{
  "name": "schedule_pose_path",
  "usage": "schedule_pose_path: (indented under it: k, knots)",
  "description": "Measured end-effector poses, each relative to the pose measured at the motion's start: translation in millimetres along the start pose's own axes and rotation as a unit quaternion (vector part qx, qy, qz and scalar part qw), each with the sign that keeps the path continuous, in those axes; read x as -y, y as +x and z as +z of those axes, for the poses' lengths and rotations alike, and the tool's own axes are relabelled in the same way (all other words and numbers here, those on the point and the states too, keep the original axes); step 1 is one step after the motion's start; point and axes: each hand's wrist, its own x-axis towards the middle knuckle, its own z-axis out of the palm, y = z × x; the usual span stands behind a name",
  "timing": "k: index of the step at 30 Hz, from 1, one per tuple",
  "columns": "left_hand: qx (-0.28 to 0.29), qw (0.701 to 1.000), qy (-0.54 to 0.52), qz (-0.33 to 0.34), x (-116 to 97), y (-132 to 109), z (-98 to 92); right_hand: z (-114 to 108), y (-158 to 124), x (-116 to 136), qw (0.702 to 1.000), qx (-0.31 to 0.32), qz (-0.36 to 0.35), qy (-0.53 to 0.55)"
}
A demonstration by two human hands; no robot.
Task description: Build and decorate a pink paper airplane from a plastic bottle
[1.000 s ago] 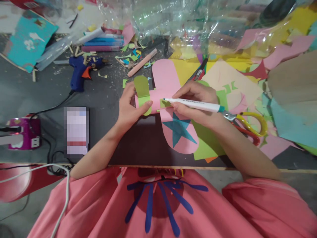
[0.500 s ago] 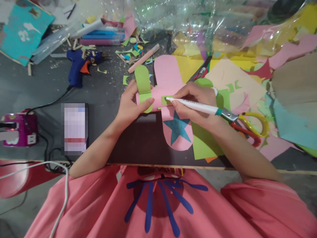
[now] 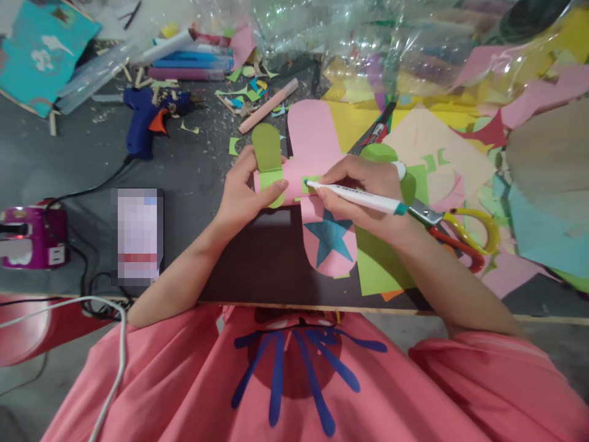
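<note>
A pink paper plane shape (image 3: 313,138) lies on the dark table, with a teal star (image 3: 330,236) on its near wing and a green tail piece (image 3: 267,147) at its left end. My left hand (image 3: 243,193) is closed on the tail end, thumb pressing the green fold. My right hand (image 3: 363,190) grips a white marker pen (image 3: 363,198) with a teal band. Its tip touches a small green patch (image 3: 307,183) on the pink body.
Yellow-handled scissors (image 3: 464,230) lie right of my right wrist. A blue glue gun (image 3: 145,116) sits at the back left, its cord running to a magenta power strip (image 3: 30,236). A phone (image 3: 137,233) lies left of my arm. Coloured paper sheets and clear plastic (image 3: 368,37) crowd the back and right.
The view has shifted slightly. The pen tip has edged a little left on the green patch. Both hands keep their grip in the same place.
</note>
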Motion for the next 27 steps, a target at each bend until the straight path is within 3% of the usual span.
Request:
schedule_pose_path:
  k: [27]
  knots:
    - [0.001,1.0,0.006,0.005,-2.1,-0.8,-0.1,-8.3,1.2,-0.6,0.996,0.08,0.028,0.007]
